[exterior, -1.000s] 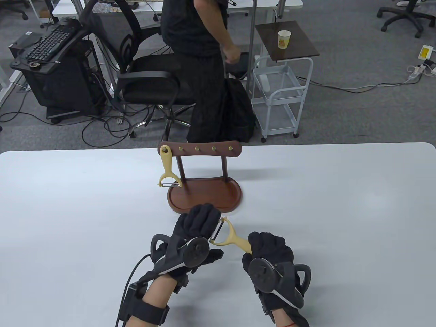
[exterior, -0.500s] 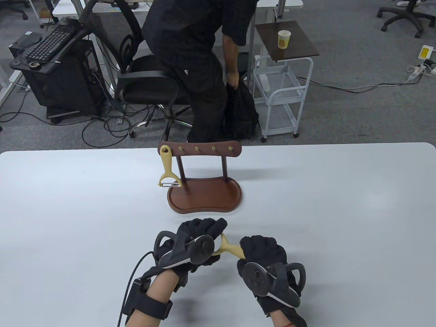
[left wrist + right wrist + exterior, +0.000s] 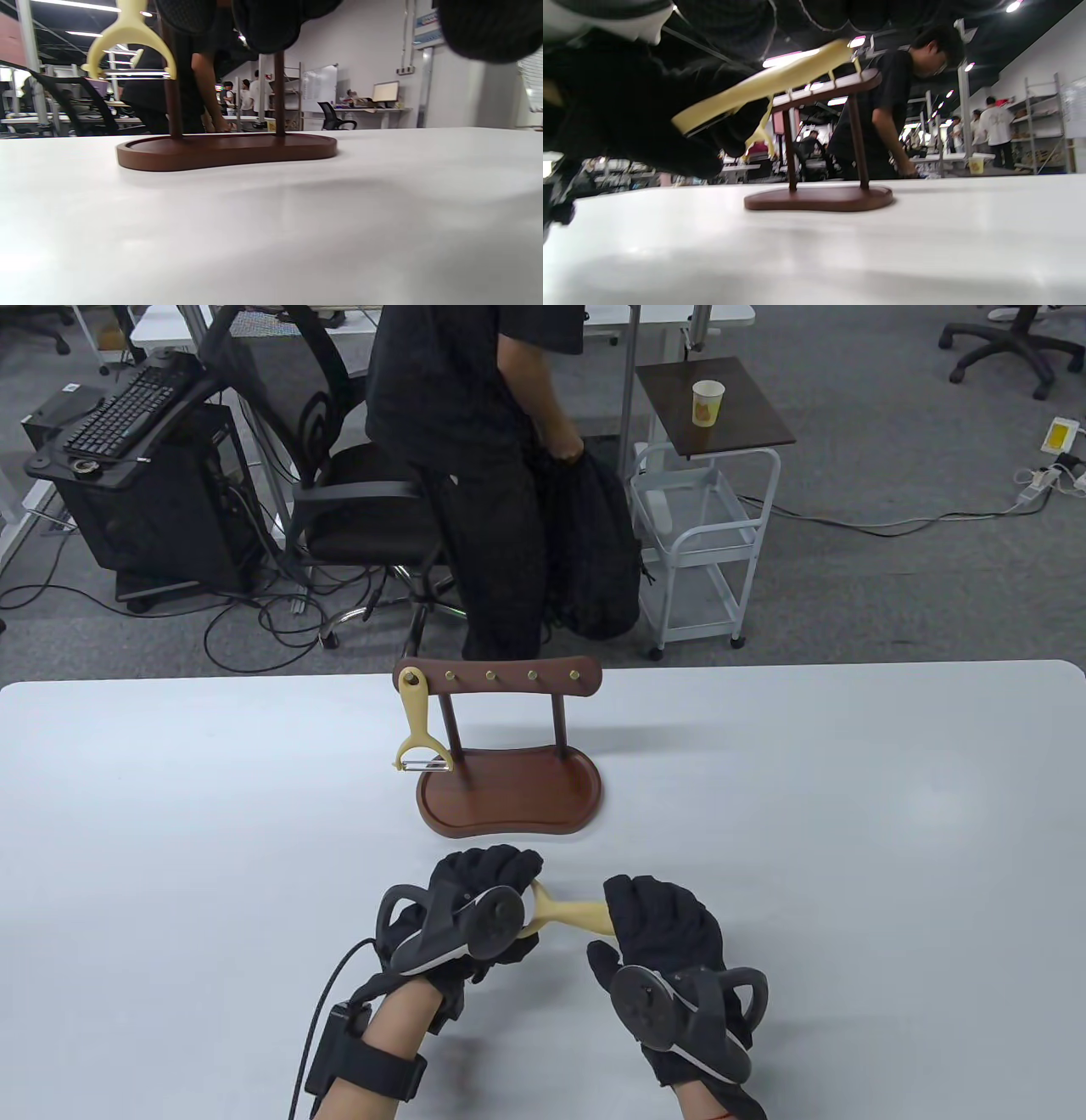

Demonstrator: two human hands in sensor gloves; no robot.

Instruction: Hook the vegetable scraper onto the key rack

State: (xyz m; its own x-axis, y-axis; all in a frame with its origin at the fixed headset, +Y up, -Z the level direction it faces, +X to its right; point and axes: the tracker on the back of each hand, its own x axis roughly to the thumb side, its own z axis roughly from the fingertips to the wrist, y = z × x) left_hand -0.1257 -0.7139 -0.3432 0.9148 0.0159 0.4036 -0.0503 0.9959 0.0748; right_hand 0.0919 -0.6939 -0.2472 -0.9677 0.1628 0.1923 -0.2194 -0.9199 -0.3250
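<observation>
A brown wooden key rack stands mid-table, with brass pegs on its top bar. One cream vegetable scraper hangs from the leftmost peg; it also shows in the left wrist view. A second cream scraper is held just above the table in front of the rack. My left hand grips its blade end and my right hand grips its handle end. In the right wrist view the scraper runs between both gloves, with the rack behind it.
The white table spreads wide on both sides of the rack. Beyond its far edge a person in black handles a black bag, beside an office chair and a white trolley with a paper cup.
Both hands have drawn back a little toward me with the scraper. My left hand has closed over its blade end, and the scraper now lies more level between the hands.
</observation>
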